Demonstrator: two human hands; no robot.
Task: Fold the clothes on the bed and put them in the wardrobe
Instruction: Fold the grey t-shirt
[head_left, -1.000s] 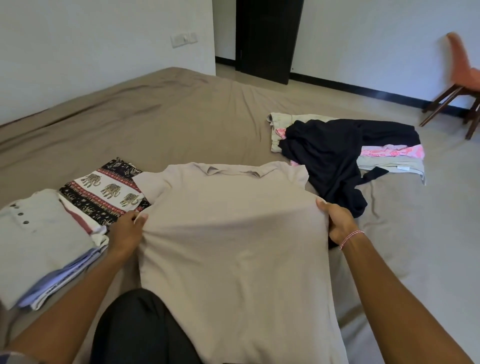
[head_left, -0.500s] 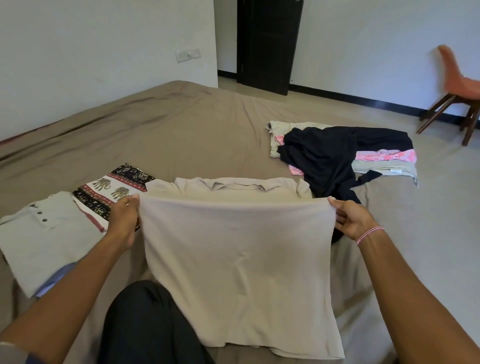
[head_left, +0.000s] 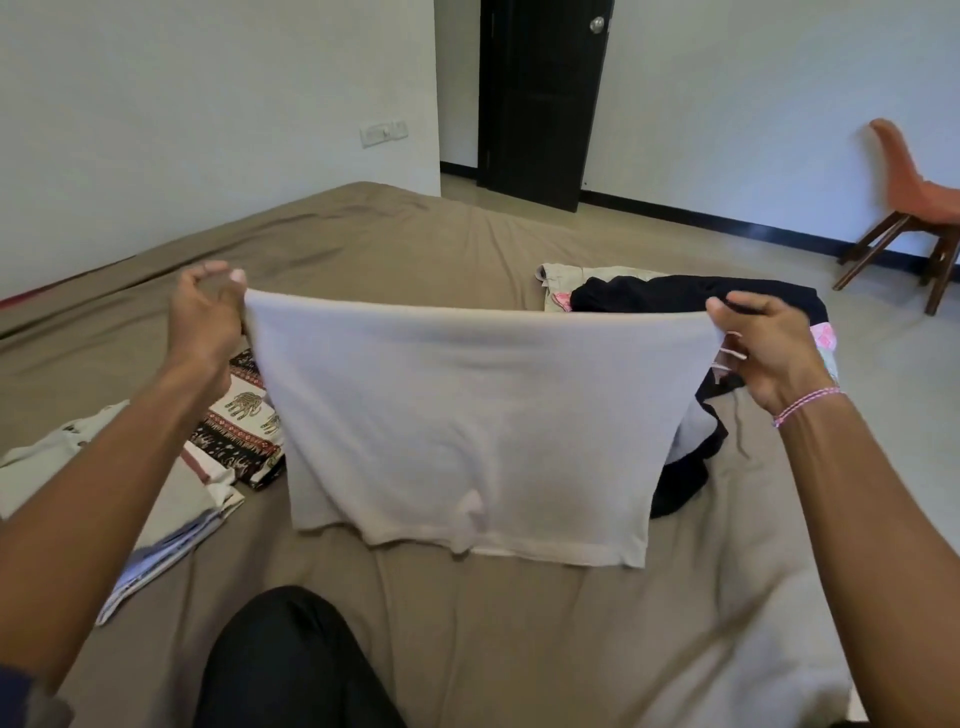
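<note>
A beige shirt (head_left: 467, 415), folded double, hangs in the air above the brown bed (head_left: 519, 623). My left hand (head_left: 205, 317) pinches its upper left corner and my right hand (head_left: 763, 348) pinches its upper right corner, so the top edge is stretched level between them. The lower hem hangs just over the sheet. A pile of unfolded clothes (head_left: 675, 296), a black garment over cream and pink ones, lies behind the shirt at the right and is partly hidden by it.
A stack of folded clothes (head_left: 171, 488) lies at the left, with an elephant-print piece (head_left: 244, 431) beside it. My dark-clad knee (head_left: 280, 665) is at the bottom. A black door (head_left: 540, 98) stands at the back, an orange chair (head_left: 919, 197) at the right.
Both hands have lifted the shirt off the bed and folded it over, raising it up and forward. The view has tilted upward.
</note>
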